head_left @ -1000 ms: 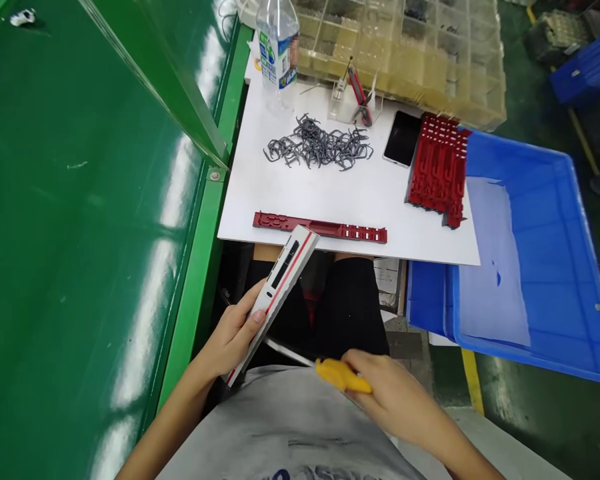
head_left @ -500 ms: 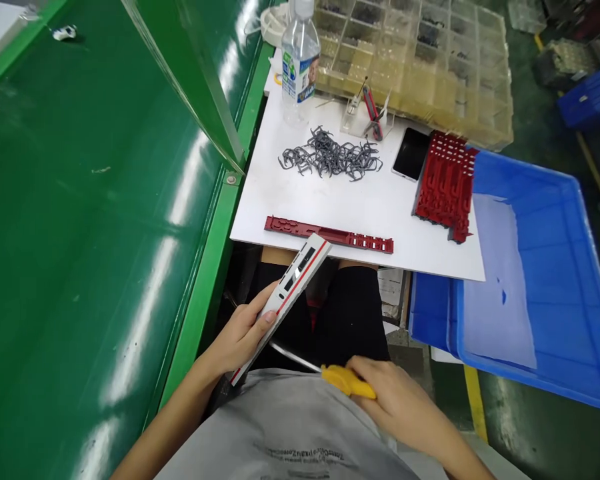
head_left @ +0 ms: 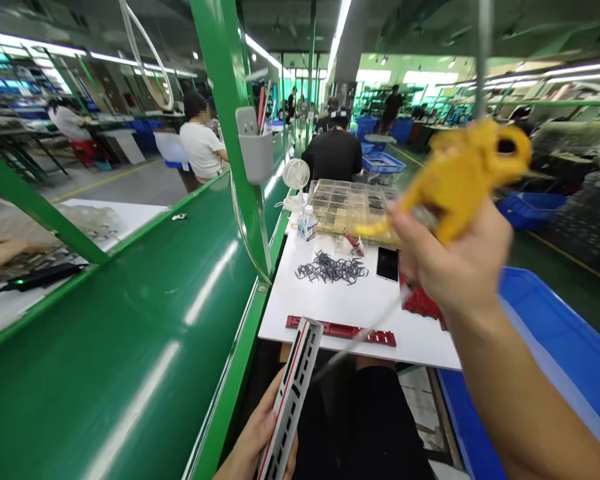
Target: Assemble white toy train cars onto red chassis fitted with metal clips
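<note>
so the right hand [head_left: 447,260] just swung way up, gripping the yellow-handled tool [head_left: 460,173], all motion blur, and the view tipped up with it. left hand [head_left: 253,433] is down low, wrapped round the white-and-red train shell [head_left: 290,400]. hands are well apart now, the shell's end just overlapping the red plastic strip [head_left: 340,331] on the white board [head_left: 280,313].

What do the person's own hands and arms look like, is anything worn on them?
The left hand and right hand are bare, without gloves. The right forearm is bare too, with no sleeve or watch in view. The left arm is out of frame.
</note>
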A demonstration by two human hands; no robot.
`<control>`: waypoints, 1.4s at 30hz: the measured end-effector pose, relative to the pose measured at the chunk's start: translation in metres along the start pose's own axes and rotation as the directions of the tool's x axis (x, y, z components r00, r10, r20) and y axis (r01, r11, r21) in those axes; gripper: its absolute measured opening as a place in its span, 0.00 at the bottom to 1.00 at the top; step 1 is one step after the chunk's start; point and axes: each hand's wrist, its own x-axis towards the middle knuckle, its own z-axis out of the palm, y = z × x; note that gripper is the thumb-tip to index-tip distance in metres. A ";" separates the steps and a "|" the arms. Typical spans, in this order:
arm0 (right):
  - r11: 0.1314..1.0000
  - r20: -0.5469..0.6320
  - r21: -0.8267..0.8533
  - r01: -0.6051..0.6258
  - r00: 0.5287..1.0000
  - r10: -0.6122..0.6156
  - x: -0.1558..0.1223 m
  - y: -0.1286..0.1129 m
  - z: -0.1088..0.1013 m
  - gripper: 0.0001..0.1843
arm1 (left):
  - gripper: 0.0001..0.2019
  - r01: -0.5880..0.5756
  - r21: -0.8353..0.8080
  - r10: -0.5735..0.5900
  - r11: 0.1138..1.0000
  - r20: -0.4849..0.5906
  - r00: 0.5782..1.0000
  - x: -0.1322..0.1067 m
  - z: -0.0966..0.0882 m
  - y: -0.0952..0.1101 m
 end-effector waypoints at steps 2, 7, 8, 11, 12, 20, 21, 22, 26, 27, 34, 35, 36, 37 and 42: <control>0.983 0.004 0.007 0.185 0.983 -0.185 0.069 -0.019 0.049 0.26 | 0.45 -0.013 -0.026 0.014 1.000 0.018 1.000 -0.001 -0.010 -0.009; 0.972 0.132 -0.134 0.192 0.976 -0.175 0.164 -0.036 0.150 0.23 | 0.44 -0.008 -0.040 0.009 0.999 0.010 1.000 0.004 -0.023 -0.025; 0.973 0.167 -0.159 0.169 0.976 -0.142 0.168 -0.034 0.162 0.22 | 0.45 -0.002 -0.025 0.002 1.000 0.022 1.000 0.004 -0.021 -0.025; 0.973 0.322 -0.155 0.168 0.940 -0.111 0.160 -0.023 0.176 0.20 | 0.48 0.048 0.043 -0.052 0.998 0.078 0.996 0.002 -0.010 -0.013; 0.974 0.364 -0.130 0.184 0.923 -0.125 0.153 -0.019 0.173 0.21 | 0.48 0.066 0.070 -0.072 0.995 0.095 0.993 0.002 -0.006 -0.007; 0.961 0.524 -0.139 0.240 0.841 -0.134 -0.023 0.066 0.060 0.29 | 0.41 0.181 0.282 -0.224 0.942 0.127 0.966 -0.001 0.008 0.018; 0.956 0.637 -0.191 0.222 0.770 -0.051 -0.060 0.083 0.042 0.28 | 0.38 0.186 0.326 -0.242 0.927 0.142 0.960 -0.001 0.008 0.020; 0.942 0.699 -0.267 0.203 0.714 0.044 -0.096 0.100 0.026 0.28 | 0.36 0.188 0.377 -0.262 0.907 0.153 0.953 -0.001 0.009 0.021; 0.834 0.669 -0.519 0.188 0.696 0.259 -0.200 0.152 -0.029 0.22 | 0.30 0.137 0.685 -0.313 0.716 0.138 0.940 0.005 0.014 0.029; 0.824 0.655 -0.537 0.182 0.705 0.271 -0.212 0.160 -0.040 0.19 | 0.29 0.105 0.762 -0.313 0.640 0.133 0.940 0.007 0.016 0.030; 0.832 0.566 -0.544 0.109 0.780 0.267 -0.234 0.190 -0.107 0.20 | 0.23 0.011 0.918 -0.263 0.395 0.102 0.959 0.020 0.034 0.022; 0.832 0.553 -0.546 0.095 0.787 0.273 -0.235 0.190 -0.113 0.20 | 0.22 -0.011 0.931 -0.232 0.364 0.102 0.967 0.021 0.037 0.021; 0.831 0.532 -0.550 0.080 0.801 0.275 -0.237 0.188 -0.118 0.21 | 0.22 -0.044 0.950 -0.190 0.309 0.107 0.976 0.022 0.041 0.022; 0.832 0.500 -0.551 0.061 0.823 0.271 -0.240 0.185 -0.121 0.21 | 0.21 -0.091 0.971 -0.136 0.222 0.123 0.983 0.023 0.045 0.023; 0.967 0.411 -0.199 -0.158 0.883 0.229 -0.258 0.143 -0.120 0.33 | 0.19 -0.341 0.831 0.099 -0.440 0.422 0.901 0.040 0.077 0.041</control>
